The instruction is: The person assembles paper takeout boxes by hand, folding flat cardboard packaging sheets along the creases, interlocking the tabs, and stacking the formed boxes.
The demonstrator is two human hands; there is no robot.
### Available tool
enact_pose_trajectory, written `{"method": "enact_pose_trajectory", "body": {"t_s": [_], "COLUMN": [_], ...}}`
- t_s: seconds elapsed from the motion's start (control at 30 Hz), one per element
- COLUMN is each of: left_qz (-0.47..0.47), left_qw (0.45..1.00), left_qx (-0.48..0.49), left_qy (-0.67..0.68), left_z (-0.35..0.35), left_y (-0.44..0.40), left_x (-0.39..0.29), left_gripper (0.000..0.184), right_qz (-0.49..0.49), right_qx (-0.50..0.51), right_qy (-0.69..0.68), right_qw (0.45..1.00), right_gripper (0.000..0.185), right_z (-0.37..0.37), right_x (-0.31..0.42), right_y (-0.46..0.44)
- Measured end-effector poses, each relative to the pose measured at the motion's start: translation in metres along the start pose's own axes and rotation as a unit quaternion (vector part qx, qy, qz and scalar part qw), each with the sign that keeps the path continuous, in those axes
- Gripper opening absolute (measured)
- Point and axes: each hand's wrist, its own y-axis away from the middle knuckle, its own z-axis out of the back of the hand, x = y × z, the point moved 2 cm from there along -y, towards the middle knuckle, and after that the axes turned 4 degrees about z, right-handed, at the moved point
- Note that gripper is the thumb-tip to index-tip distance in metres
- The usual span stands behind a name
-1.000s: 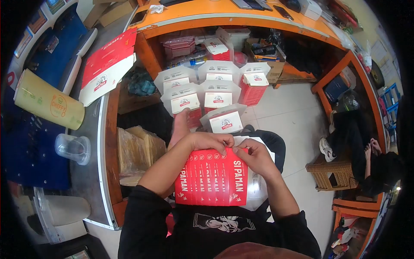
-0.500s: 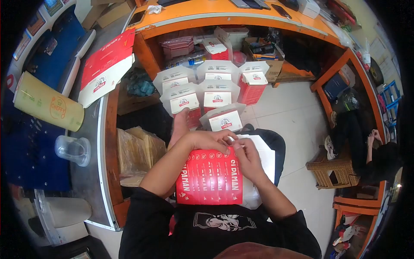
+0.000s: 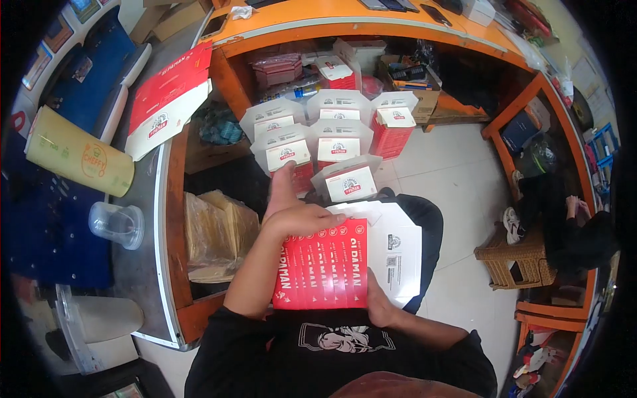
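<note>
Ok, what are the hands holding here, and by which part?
Overlapping red cartons: the left hand holds their top edge; the right hand is at the lower right edge, its grip unclear.

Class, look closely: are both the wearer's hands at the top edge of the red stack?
No: the left hand is there, but the right hand is lower, by the red stack's right edge.
</note>
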Motion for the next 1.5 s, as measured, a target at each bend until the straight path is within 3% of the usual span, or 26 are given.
{"method": "enact_pose_trajectory", "body": {"t_s": [0.1, 0.17, 0.2, 0.27, 0.33, 0.4, 0.5, 0.57, 0.63, 0.67, 0.7, 0.77, 0.8, 0.9, 1.0, 1.07, 1.13, 1.17, 1.27, 1.33, 1.5], "left_qz": [0.005, -0.013, -0.026, 0.011, 0.092, 0.139, 0.076, -0.019, -0.112, -0.124, -0.115, -0.016, 0.069, -0.022, 0.056, 0.092, 0.155, 0.156, 0.126, 0.065, 0.081], "left_qw": [1.0, 1.0, 1.0, 0.992, 0.953, 0.932, 0.956, 0.979, 0.989, 0.99, 0.99, 0.967, 0.932, 0.976, 0.924, 0.931, 0.911, 0.913, 0.926, 0.94, 0.936], "left_qx": [-0.012, 0.001, 0.005, 0.108, 0.253, 0.298, 0.281, 0.196, 0.065, 0.055, 0.075, 0.184, 0.246, -0.019, 0.073, 0.061, 0.068, 0.066, 0.055, 0.043, 0.048], "left_qy": [-0.002, -0.013, -0.006, 0.06, 0.141, 0.152, 0.019, -0.056, -0.073, -0.04, 0.018, 0.174, 0.256, 0.218, 0.372, 0.347, 0.375, 0.371, 0.351, 0.331, 0.339], "left_z": [-0.009, -0.003, 0.01, 0.016, 0.016, 0.018, 0.031, 0.033, 0.023, 0.022, 0.027, 0.031, 0.03, 0.035, 0.015, 0.008, 0.013, 0.015, 0.018, 0.016, 0.014], "left_y": [-0.003, 0.001, 0.009, 0.014, 0.012, 0.016, 0.02, 0.017, 0.014, 0.012, 0.014, 0.023, 0.027, 0.043, 0.065, 0.075, 0.08, 0.082, 0.081, 0.08, 0.079], "left_x": [0.022, 0.012, -0.009, -0.027, -0.034, -0.04, -0.05, -0.045, -0.023, -0.013, -0.006, 0.007, 0.013, 0.024, 0.041, 0.049, 0.043, 0.039, 0.03, 0.03, 0.034], "left_gripper": [0.084, 0.084, 0.076, 0.063, 0.052, 0.042, 0.048, 0.052, 0.042, 0.036, 0.031, 0.02, 0.023, 0.026, 0.029, 0.025, 0.025, 0.026, 0.029, 0.031, 0.033], "right_qz": [-0.019, 0.003, -0.02, 0.025, -0.004, -0.004, -0.025, -0.028, -0.016, 0.04, 0.014, -0.013, -0.06, -0.075, -0.05, -0.026, -0.027, -0.026, -0.021, -0.046, -0.03], "right_qx": [-0.053, -0.234, -0.313, -0.359, -0.28, -0.23, -0.175, -0.161, -0.164, -0.142, -0.111, -0.094, -0.085, -0.096, -0.086, -0.042, -0.035, -0.031, -0.117, -0.121, -0.14], "right_qy": [-0.102, -0.12, -0.029, 0.142, 0.202, 0.1, -0.009, -0.059, -0.111, -0.114, -0.15, -0.014, 0.107, 0.04, 0.01, -0.009, -0.175, -0.255, -0.281, -0.257, -0.26], "right_qw": [0.993, 0.965, 0.949, 0.922, 0.939, 0.968, 0.984, 0.985, 0.98, 0.983, 0.982, 0.995, 0.989, 0.992, 0.995, 0.999, 0.984, 0.966, 0.952, 0.958, 0.955], "right_gripper": [0.071, 0.062, 0.055, 0.05, 0.046, 0.047, 0.047, 0.049, 0.053, 0.059, 0.06, 0.062, 0.054, 0.045, 0.041, 0.037, 0.038, 0.041, 0.051, 0.047, 0.052], "right_z": [0.009, 0.03, 0.039, 0.051, 0.047, 0.034, 0.029, 0.032, 0.034, 0.041, 0.05, 0.06, 0.067, 0.069, 0.062, 0.056, 0.061, 0.062, 0.053, 0.043, 0.044], "right_x": [-0.019, -0.03, -0.027, -0.038, -0.055, -0.072, -0.068, -0.063, -0.067, -0.067, -0.08, -0.053, -0.049, -0.054, -0.05, -0.051, -0.059, -0.063, -0.084, -0.078, -0.073], "right_y": [0.007, -0.005, -0.02, -0.052, -0.072, -0.079, -0.079, -0.081, -0.083, -0.083, -0.079, -0.081, -0.081, -0.088, -0.098, -0.103, -0.108, -0.109, -0.117, -0.12, -0.121]}}
